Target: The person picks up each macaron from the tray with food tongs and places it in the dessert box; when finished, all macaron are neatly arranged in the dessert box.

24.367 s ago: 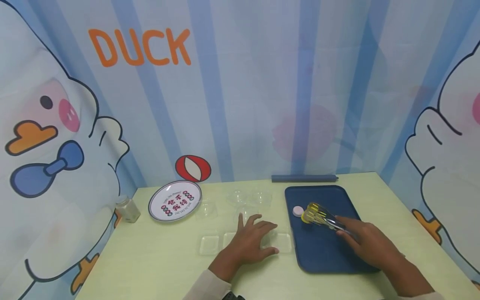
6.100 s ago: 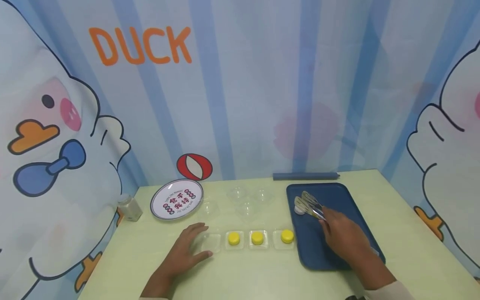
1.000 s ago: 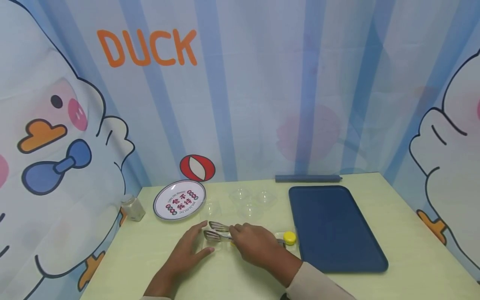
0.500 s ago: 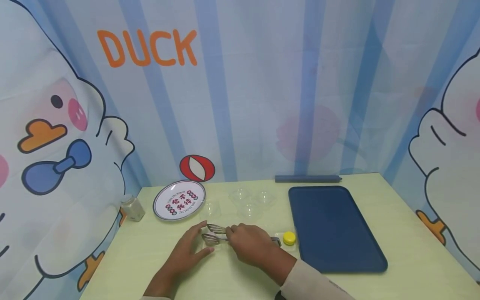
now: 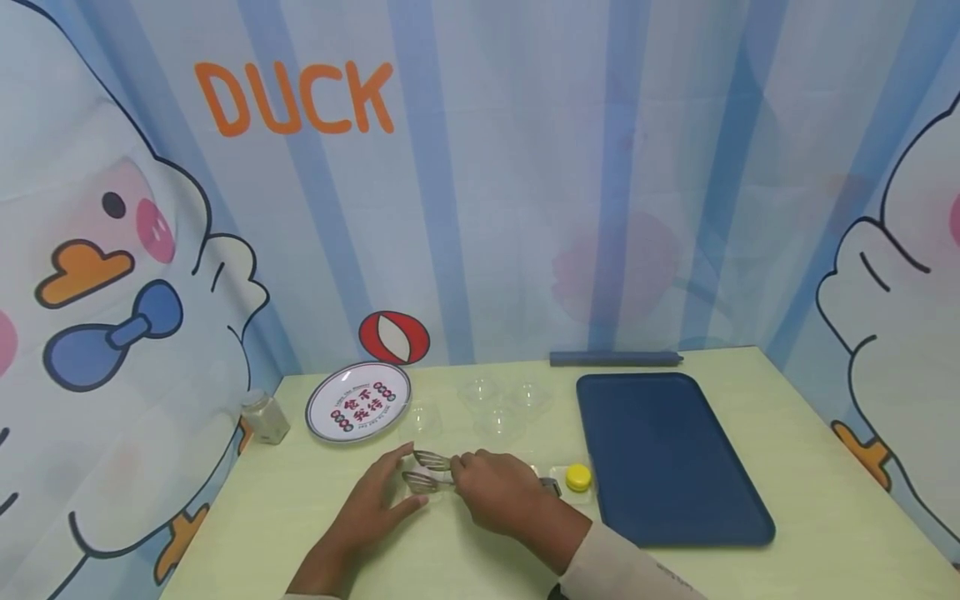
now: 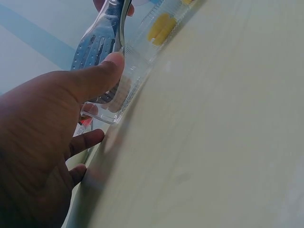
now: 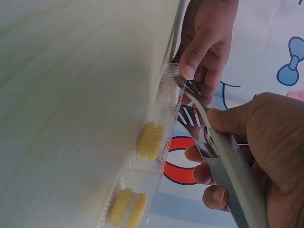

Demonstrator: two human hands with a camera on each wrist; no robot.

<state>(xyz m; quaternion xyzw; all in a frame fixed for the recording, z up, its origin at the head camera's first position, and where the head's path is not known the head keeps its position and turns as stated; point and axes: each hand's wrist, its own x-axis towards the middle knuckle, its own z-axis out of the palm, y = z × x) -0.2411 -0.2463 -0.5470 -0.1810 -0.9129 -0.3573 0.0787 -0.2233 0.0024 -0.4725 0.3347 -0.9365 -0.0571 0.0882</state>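
Tongs [image 7: 232, 168], earlier over tray [image 5: 675, 458], now at end container [image 7: 168, 85]; right hand [image 5: 498, 493] grips tongs, left hand [image 5: 375, 502] pinches container.

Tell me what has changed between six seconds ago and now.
The right hand, gripping the tongs in both, has moved left from the tray to the left end of the clear container. The pink macaron has left the tray and is now in the leftmost compartment. The left hand, plate, jar and rightmost yellow macaron stayed put.
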